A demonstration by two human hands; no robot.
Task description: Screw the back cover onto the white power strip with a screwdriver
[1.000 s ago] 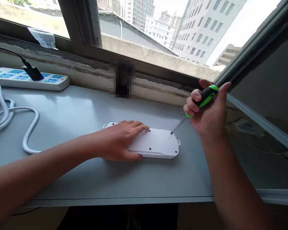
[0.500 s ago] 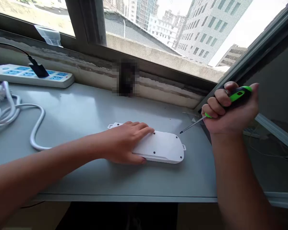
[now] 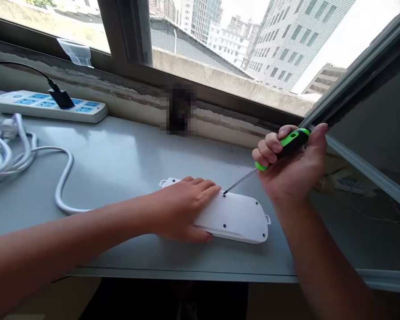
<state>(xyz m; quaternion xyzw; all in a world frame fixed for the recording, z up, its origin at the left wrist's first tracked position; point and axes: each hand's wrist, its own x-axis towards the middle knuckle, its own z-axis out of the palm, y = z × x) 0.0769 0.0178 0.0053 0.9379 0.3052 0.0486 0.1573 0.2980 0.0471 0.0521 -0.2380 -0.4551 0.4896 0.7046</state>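
A white power strip point(image 3: 243, 218) lies with its back up on the grey desk, dark screw holes along its edges. My left hand point(image 3: 188, 209) is wrapped across its left part, thumb along the near side and fingers over the far side, hiding that stretch. My right hand point(image 3: 291, 171) grips a green-and-black screwdriver point(image 3: 295, 142) by its handle. The shaft slants down to the left, and its tip is at the upper middle screw hole, close to my left fingertips. Whether the tip sits inside the hole, I cannot tell.
A thick white cord point(image 3: 65, 178) with a plug coils at the left and runs behind my left forearm. Farther back, another power strip point(image 3: 93, 113) holds a black plug point(image 3: 62, 97). The window frame point(image 3: 216, 93) borders the desk's back; a glass panel stands at right.
My right hand has moved left with the screwdriver, bringing its tip from beyond the strip's right end to the upper middle hole. The view has shifted slightly; my left hand keeps its hold.
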